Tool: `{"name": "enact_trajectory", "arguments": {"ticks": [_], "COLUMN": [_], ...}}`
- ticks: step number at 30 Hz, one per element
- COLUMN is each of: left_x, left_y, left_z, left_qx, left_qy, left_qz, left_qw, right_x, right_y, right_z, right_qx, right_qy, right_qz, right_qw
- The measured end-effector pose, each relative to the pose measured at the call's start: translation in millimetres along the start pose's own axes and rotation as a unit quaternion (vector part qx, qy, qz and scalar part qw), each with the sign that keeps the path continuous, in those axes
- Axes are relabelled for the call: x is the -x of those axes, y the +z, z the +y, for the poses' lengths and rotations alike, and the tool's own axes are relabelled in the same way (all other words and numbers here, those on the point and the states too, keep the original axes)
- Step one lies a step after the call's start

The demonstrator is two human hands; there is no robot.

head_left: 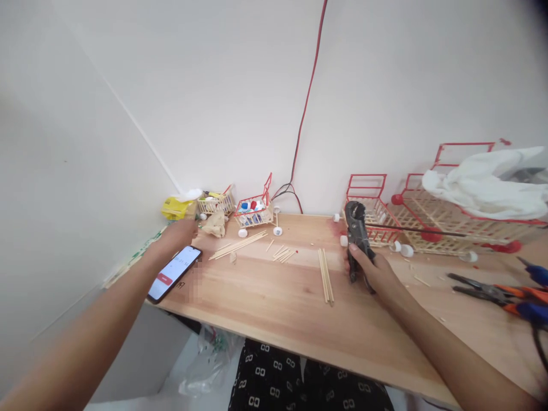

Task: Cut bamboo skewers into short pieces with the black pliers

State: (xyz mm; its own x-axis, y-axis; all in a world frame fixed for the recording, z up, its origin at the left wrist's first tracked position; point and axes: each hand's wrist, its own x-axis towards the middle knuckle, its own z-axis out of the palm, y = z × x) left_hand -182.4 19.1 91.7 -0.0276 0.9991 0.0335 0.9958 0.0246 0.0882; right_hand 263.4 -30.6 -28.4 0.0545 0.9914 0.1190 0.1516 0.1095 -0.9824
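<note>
My right hand (371, 273) is closed round the handles of dark pliers (356, 231), held upright on the wooden table (274, 308) in front of a red and wood stick cart (371, 208). A thin dark rod (428, 231) runs from the pliers' jaws to the right. My left hand (182, 233) reaches to the far left, above a smartphone (174, 273) with a lit screen, close to a crumpled paper (215, 224) and a yellow packet (176, 208). Its fingers are not clear. A bundle of wooden sticks (325, 274) lies left of my right hand.
Small stick carts (256, 211) with bottle caps stand at the back by the wall. A larger cart (454, 214) holds a white cloth (488, 182). Orange and blue pliers (505, 297) lie at the right. Loose sticks (240, 244) and white caps are scattered about. A red and black cable (306, 108) hangs down the wall.
</note>
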Motion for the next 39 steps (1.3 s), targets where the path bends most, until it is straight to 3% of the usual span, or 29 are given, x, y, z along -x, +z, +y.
{"name": "enact_trajectory", "arguments": {"ticks": [2,4,6,7,9,11,14,18,27,33,36,39], "left_x": [17,35,52,59,72,82,91,88,63,56,53,52], "left_y": [-2.9,2.7,15.4,23.4,39.9,54.3,68.1,74.9,79.9,88.1,94.4,97.3], "left_z": [9,30,61,79,118,155,196,217,240,246,246,248], "left_qx": [0.105,0.255,0.545,0.628,0.714,0.755,0.779,0.765,0.733,0.714,0.676,0.645], "left_qy": [0.015,0.039,0.044,0.038,0.025,0.041,0.07,0.083,0.051,0.151,0.208,0.208], "left_qz": [-0.024,-0.044,-0.095,-0.116,-0.142,-0.165,-0.188,-0.227,-0.305,-0.348,-0.3,-0.225], "left_qw": [0.994,0.965,0.832,0.769,0.685,0.633,0.595,0.596,0.606,0.588,0.641,0.7], "right_x": [2,5,8,10,15,17,15,9,0,-10,-11,-10], "right_y": [1,3,8,11,19,30,45,50,33,23,21,23], "right_z": [-8,-20,-36,-45,-62,-74,-79,-67,-54,-54,-52,-52], "right_qx": [0.014,0.012,-0.007,-0.016,-0.027,-0.016,-0.014,-0.041,-0.078,-0.098,-0.098,-0.108], "right_qy": [-0.007,-0.007,-0.007,-0.008,-0.018,-0.015,-0.034,-0.061,-0.01,-0.002,0.013,0.023], "right_qz": [-0.013,-0.018,-0.03,-0.042,-0.076,-0.097,-0.125,-0.153,-0.09,-0.045,-0.02,-0.019], "right_qw": [1.0,1.0,1.0,0.999,0.997,0.995,0.991,0.986,0.993,0.994,0.995,0.994]}}
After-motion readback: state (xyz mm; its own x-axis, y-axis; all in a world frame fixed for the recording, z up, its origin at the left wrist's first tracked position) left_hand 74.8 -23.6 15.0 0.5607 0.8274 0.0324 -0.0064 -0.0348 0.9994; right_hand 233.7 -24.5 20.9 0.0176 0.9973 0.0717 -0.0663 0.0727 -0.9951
